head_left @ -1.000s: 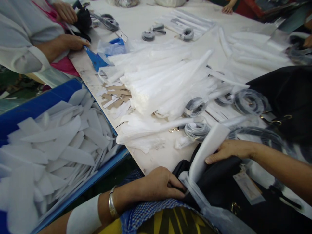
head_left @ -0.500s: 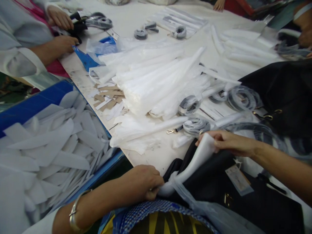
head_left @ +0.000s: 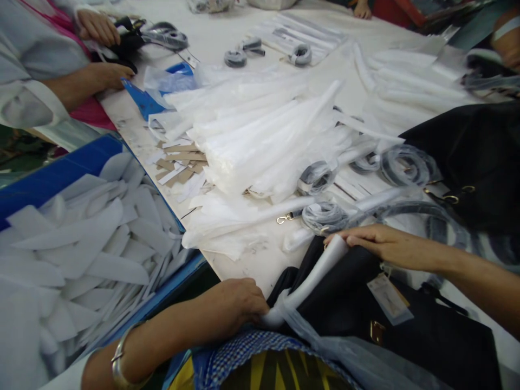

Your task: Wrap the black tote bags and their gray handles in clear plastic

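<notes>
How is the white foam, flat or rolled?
Rolled: the foam curls into a tube along the bag, left hand gripping one end, right hand at the other.

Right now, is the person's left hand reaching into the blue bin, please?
No, the left hand grips the near end of a white foam strip at the black bag, outside the blue bin.

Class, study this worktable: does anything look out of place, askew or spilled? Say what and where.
Small brown and white card strips lie scattered at crossing angles near the left edge of the table, beside the tidier stack of white sleeves. Nothing looks spilled or damaged.
</notes>
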Tool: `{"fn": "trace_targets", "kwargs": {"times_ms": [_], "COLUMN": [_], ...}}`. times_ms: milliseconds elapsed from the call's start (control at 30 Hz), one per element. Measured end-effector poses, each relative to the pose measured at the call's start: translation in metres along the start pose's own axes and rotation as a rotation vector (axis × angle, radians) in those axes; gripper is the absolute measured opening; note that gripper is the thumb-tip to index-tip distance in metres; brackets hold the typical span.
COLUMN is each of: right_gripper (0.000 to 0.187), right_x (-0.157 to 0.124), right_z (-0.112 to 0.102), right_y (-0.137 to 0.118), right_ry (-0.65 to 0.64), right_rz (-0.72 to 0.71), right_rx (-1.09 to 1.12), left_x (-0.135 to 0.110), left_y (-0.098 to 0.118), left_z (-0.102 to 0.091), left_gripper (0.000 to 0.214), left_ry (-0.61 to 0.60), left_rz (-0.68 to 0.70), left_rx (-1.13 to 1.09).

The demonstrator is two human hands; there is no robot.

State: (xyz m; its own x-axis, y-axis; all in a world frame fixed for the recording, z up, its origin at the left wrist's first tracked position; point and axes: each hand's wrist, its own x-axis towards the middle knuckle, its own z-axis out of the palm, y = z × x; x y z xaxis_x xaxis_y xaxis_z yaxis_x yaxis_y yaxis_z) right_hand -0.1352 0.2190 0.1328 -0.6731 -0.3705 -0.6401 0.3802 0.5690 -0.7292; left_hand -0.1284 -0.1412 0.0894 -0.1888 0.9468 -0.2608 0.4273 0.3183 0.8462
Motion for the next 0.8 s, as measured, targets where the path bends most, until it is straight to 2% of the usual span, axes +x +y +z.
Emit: {"fn": "trace_targets", "kwargs": {"times_ms": [100,200,233,267,367,400,500,567,600,633,700,733,800], "right_gripper": [0.061,0.083,0.083,0.074,0.018,0.009,0.008,0.008,0.012,0.023,0.056,0.069,0.079], "right_x": [-0.009,-0.017,-0.019,-0.021,-0.027,-0.028,-0.03,-0.026,-0.023,-0.02,-0.012,-0.009,-0.005], "right_z": [0.006,0.017,0.021,0.025,0.034,0.036,0.039,0.04,0.042,0.044,0.051,0.057,0.07], "right_y": [-0.007,-0.009,-0.009,-0.009,-0.01,-0.011,-0.012,-0.01,-0.007,-0.004,0.006,0.01,0.017], "right_ry": [0.102,0.161,0.191,0.214,0.231,0.227,0.222,0.237,0.26,0.291,0.384,0.443,0.598], "right_rz": [-0.144,-0.166,-0.155,-0.148,-0.215,-0.259,-0.366,-0.35,-0.317,-0.275,-0.231,-0.238,-0.281], "right_rx": [-0.1,-0.309,-0.37,-0.406,-0.385,-0.365,-0.331,-0.345,-0.359,-0.374,-0.411,-0.44,-0.512], "left_x": [-0.001,0.0,0.0,0.001,0.007,0.012,0.031,0.04,0.041,0.04,0.032,0.026,0.016], "left_y": [0.002,-0.001,-0.002,-0.003,-0.006,-0.007,-0.01,-0.009,-0.009,-0.007,-0.005,-0.004,-0.004], "left_z": [-0.008,-0.006,-0.003,0.001,0.015,0.021,0.036,0.041,0.041,0.04,0.034,0.029,0.02], "left_gripper": [0.022,0.021,0.02,0.021,0.024,0.025,0.027,0.026,0.027,0.032,0.049,0.053,0.05], "left_ry": [-0.021,0.049,0.089,0.136,0.297,0.359,0.556,0.609,0.593,0.559,0.456,0.414,0.379], "left_rz": [0.045,0.071,0.063,0.052,0.042,0.052,0.038,-0.011,-0.044,-0.075,-0.138,-0.164,-0.182], "left_rx": [0.12,0.215,0.252,0.291,0.337,0.3,0.064,-0.073,-0.124,-0.163,-0.184,-0.152,-0.006]}}
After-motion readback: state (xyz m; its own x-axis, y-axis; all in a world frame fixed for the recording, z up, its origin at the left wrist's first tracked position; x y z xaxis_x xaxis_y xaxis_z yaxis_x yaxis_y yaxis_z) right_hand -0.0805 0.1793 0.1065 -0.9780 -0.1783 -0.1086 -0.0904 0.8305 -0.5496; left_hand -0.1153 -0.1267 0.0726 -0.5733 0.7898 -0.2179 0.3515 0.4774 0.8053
